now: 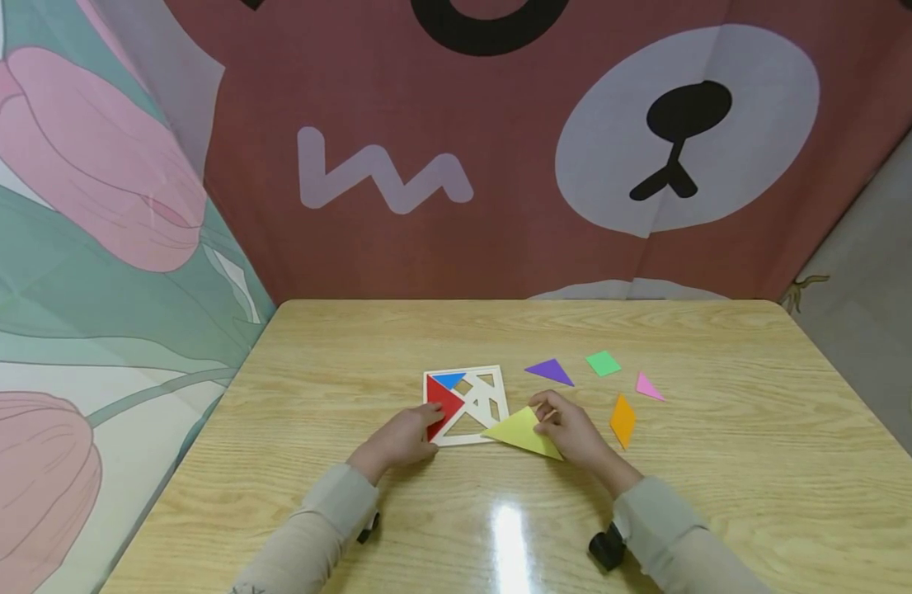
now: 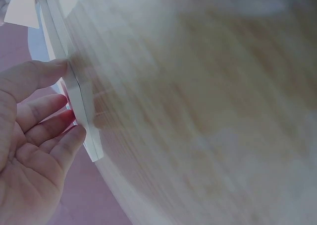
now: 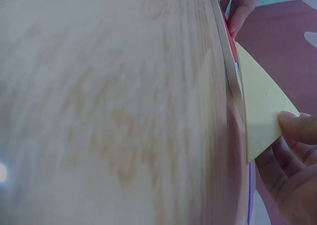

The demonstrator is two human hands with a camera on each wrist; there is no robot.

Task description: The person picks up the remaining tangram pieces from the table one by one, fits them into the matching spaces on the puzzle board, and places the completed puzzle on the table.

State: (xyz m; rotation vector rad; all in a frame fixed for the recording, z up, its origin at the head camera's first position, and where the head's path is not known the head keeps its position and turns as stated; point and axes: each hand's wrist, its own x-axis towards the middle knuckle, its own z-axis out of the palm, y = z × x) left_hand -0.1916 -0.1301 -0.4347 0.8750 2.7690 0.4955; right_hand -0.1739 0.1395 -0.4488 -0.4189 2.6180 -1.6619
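At the near right corner of the frame [image 1: 463, 440], the yellow triangle [image 1: 521, 431] slanted in mid-grasp, its left tip overlapping the rim and the rest out over the table [image 1: 293, 388]. The right hand [image 1: 571, 431] pinched its right side between thumb and fingers, so the triangle reached leftward from the fingertips. Its long edge faced the person, running from that tip to the right and a little nearer the body; its square corner pointed away. The bare slot [image 1: 463, 426] along the frame's near side lay much the same way round, just left of the tip, its long edge almost parallel to the rim. The offset that seemed to count was therefore leftward, with a slight turn between the two long edges. Whether the tip touched the frame could not be told.

The left hand [image 1: 400, 437] gripped the frame's near left corner, thumb against the near edge, fingers slightly parted by the red triangle [image 1: 443, 404]. The right hand was nearer the yellow triangle and also the loose orange piece [image 1: 622, 421].
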